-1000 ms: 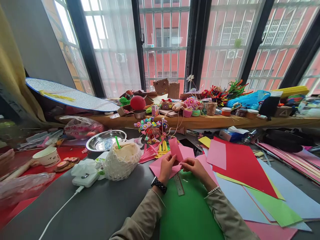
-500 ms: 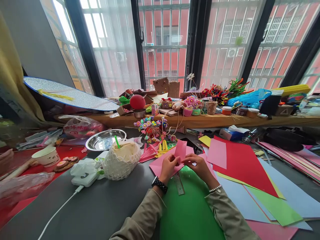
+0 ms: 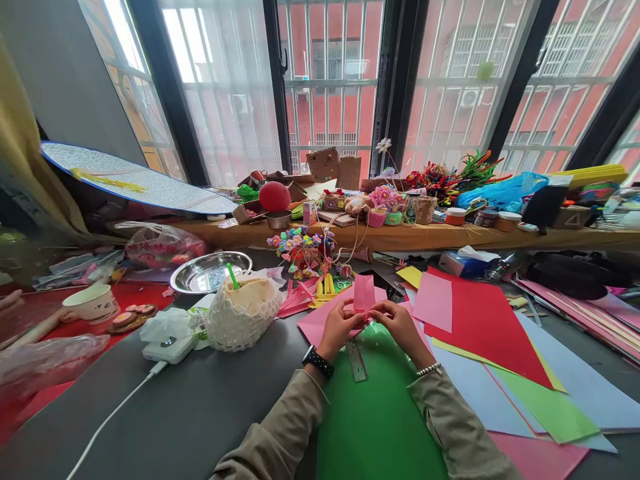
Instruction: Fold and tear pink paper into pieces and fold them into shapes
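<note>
Between my two hands a small piece of pink paper (image 3: 365, 292) stands upright, its lower edge pinched by both. My left hand (image 3: 341, 328) is closed on its left side, thumb and fingers together. My right hand (image 3: 399, 327) pinches it at the lower right. Under the hands lie a larger pink sheet (image 3: 315, 323) and a green mat (image 3: 380, 420). A short ruler (image 3: 357, 362) rests on the mat just below my hands. Beyond them are folded yellow paper strips (image 3: 327, 288), pink strips (image 3: 299, 299) and scissors (image 3: 343, 285).
Right of my hands spread coloured sheets, including a red one (image 3: 480, 327) and a green one (image 3: 550, 407). On the left stand a coconut in white netting (image 3: 245, 320), a steel plate (image 3: 179, 285), a white charger (image 3: 170, 348) and a paper cup (image 3: 93, 304). Craft items crowd the wooden ledge (image 3: 420, 237).
The pink paper piece has turned to face me more squarely. My right hand's fingers have closed in on its lower edge, nearer my left hand. The view has shifted slightly.
</note>
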`<state>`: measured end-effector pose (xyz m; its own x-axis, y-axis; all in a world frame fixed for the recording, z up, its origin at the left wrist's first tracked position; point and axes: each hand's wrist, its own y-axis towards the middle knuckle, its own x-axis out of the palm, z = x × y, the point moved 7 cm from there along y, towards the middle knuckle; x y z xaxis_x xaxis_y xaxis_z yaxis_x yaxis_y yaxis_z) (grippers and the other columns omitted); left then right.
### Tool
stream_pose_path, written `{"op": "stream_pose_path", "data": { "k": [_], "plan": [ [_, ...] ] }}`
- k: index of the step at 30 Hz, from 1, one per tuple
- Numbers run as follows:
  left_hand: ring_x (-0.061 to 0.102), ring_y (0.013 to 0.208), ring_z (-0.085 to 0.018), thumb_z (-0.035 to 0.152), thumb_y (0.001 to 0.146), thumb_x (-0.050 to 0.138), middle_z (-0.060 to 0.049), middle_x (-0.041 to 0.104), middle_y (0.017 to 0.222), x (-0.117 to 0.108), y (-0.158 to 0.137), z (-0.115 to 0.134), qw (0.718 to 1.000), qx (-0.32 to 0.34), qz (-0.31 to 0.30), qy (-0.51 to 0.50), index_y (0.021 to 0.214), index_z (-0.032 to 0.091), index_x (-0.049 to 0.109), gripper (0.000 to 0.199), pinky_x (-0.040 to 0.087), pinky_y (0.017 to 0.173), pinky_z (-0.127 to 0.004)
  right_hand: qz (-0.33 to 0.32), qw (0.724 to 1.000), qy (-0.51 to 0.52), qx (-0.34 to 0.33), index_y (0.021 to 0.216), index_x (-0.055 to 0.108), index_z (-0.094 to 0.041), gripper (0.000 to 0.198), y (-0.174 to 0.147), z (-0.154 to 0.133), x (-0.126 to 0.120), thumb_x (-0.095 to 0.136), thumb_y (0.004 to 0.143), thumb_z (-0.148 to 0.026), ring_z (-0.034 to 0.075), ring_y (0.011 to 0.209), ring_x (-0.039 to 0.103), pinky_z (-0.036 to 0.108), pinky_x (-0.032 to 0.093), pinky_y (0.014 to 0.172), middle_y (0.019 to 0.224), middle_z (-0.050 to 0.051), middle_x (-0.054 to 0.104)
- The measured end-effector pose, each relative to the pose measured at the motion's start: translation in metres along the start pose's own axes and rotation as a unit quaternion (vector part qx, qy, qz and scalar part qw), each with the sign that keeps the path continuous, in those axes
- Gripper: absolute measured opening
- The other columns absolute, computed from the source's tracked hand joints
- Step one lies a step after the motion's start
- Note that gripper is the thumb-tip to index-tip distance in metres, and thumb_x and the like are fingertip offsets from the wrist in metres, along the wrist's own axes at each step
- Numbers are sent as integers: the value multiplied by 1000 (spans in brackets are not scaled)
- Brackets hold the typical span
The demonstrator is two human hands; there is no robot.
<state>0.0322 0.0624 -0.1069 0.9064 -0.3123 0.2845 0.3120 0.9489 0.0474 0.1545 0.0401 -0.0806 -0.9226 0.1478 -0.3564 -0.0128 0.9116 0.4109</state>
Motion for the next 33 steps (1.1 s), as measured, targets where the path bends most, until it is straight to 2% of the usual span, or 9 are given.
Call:
{"op": "stream_pose_path", "data": {
  "k": [11, 16, 18, 22, 24, 26, 29, 33],
  "plan": [
    [60, 59, -16, 32, 53, 70, -4, 63, 63, 1, 1, -4, 1000, -10, -20, -3, 95, 10, 46, 53, 46, 61, -30, 24, 1000, 2, 11, 69, 59, -17, 17, -1, -1, 0, 54, 69, -33, 17, 64, 55, 26, 41, 56, 68, 4, 60],
    [59, 59, -15, 25, 47, 74, -3, 62, 62, 1, 2, -4, 1000, 2, -24, -2, 94, 9, 47, 56, 45, 59, -27, 21, 999, 24, 18, 68, 59, -17, 15, -1, -1, 1, 56, 68, -31, 16, 64, 55, 27, 41, 57, 69, 4, 60],
    [59, 60, -15, 23, 48, 74, -3, 62, 63, 1, 3, -4, 1000, 8, -27, -8, 94, 9, 47, 55, 45, 60, -27, 19, 999, 44, 25, 75, 58, -17, 17, -1, 1, 3, 57, 67, -32, 16, 64, 55, 27, 42, 58, 70, 4, 60],
    [60, 63, -16, 21, 49, 74, -4, 63, 68, 1, 3, -2, 999, 9, -30, -28, 96, 11, 46, 56, 46, 64, -29, 22, 994, 96, 47, 103, 46, -18, 42, -1, 9, 5, 58, 66, -36, 15, 65, 57, 27, 45, 59, 72, 2, 59],
    [61, 64, -17, 21, 49, 74, -4, 63, 66, 1, 2, -1, 999, 9, -30, -35, 97, 11, 45, 57, 46, 64, -29, 22, 991, 114, 62, 107, 43, -18, 47, -1, 12, 6, 56, 66, -39, 15, 65, 57, 28, 46, 58, 75, 2, 59],
    [61, 63, -17, 21, 49, 74, -3, 63, 65, 1, 2, -1, 999, 8, -32, -40, 98, 12, 45, 58, 45, 63, -29, 15, 990, 121, 78, 96, 52, -16, 41, -1, 15, 8, 56, 66, -42, 15, 62, 57, 28, 46, 57, 72, 3, 59],
    [60, 60, -16, 22, 49, 74, -3, 63, 64, 1, 2, -4, 998, 1, -38, -46, 97, 12, 44, 58, 45, 61, -28, 2, 989, 118, 93, 70, 59, -13, 32, -1, 16, 10, 55, 65, -45, 15, 58, 55, 27, 44, 55, 62, 4, 59],
    [60, 58, -16, 23, 50, 74, -2, 62, 63, 0, 3, -9, 998, -9, -43, -48, 98, 13, 43, 59, 45, 59, -27, 3, 989, 109, 98, 64, 60, -13, 31, -2, 16, 9, 56, 65, -44, 13, 54, 52, 25, 41, 54, 57, 2, 57]
  ]
}}
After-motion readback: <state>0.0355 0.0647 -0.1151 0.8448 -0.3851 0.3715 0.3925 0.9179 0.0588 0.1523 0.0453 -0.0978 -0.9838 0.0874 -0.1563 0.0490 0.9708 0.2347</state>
